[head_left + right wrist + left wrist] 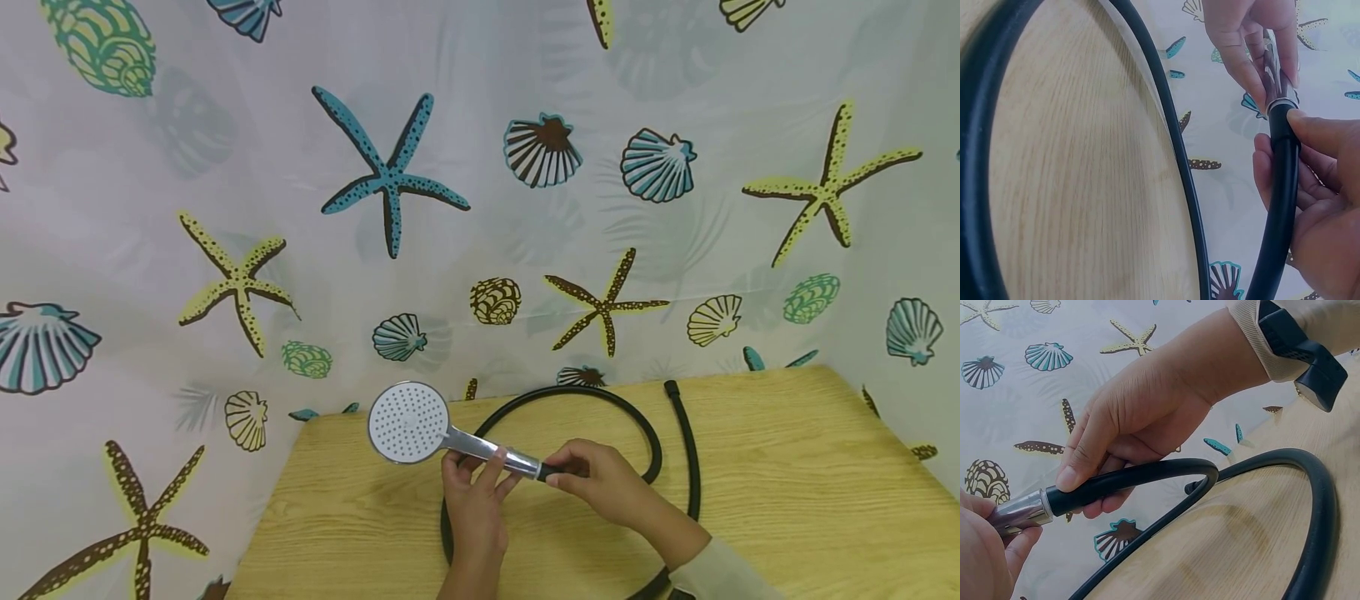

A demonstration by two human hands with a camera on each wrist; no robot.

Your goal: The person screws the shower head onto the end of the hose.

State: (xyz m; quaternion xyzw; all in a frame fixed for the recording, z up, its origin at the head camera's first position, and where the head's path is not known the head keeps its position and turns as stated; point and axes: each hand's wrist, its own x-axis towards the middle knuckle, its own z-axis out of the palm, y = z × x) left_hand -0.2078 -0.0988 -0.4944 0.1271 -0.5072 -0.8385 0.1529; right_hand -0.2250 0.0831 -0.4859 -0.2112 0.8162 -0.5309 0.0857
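Note:
A chrome shower head (408, 422) with a round, white, dotted face is held up over the table, face toward the head camera. My left hand (477, 510) grips its chrome handle (480, 447). At the handle's lower end, my right hand (600, 482) pinches the black end fitting of a shower hose (1088, 494) between thumb and fingers. Fitting and handle meet end to end in the right wrist view; whether the threads are engaged is hidden. From there the black hose loops over the table, its other end (671, 388) lying at the back right.
The light wooden table (787, 475) lies beneath both hands. A white curtain (480, 233) printed with starfish and shells hangs behind it and along both sides. A dark camera strap (1304, 353) sits on the right wrist over a beige sleeve (716, 571).

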